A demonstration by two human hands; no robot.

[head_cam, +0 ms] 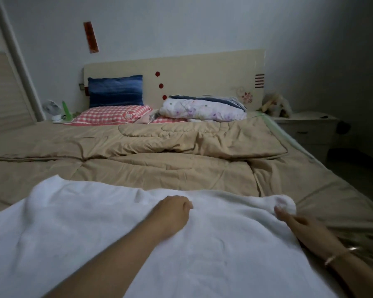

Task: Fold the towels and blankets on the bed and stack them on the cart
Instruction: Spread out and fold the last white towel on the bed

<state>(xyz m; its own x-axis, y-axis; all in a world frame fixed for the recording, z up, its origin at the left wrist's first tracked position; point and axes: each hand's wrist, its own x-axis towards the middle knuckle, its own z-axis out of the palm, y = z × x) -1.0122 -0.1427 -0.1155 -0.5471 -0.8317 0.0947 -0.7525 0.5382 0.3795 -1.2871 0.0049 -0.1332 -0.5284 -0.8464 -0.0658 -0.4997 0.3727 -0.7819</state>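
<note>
Left hand is resting curled on white terry towel, grip unclear; right hand is touching its corner, fingers straight.

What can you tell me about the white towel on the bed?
The towel is white, soft, terry-like cloth, spread unfolded and rumpled over the near part of the tan quilt. Its far right corner is bunched into a lump. The left hand rests on its middle, fingers curled into it; the right hand touches the bunched corner.
</note>
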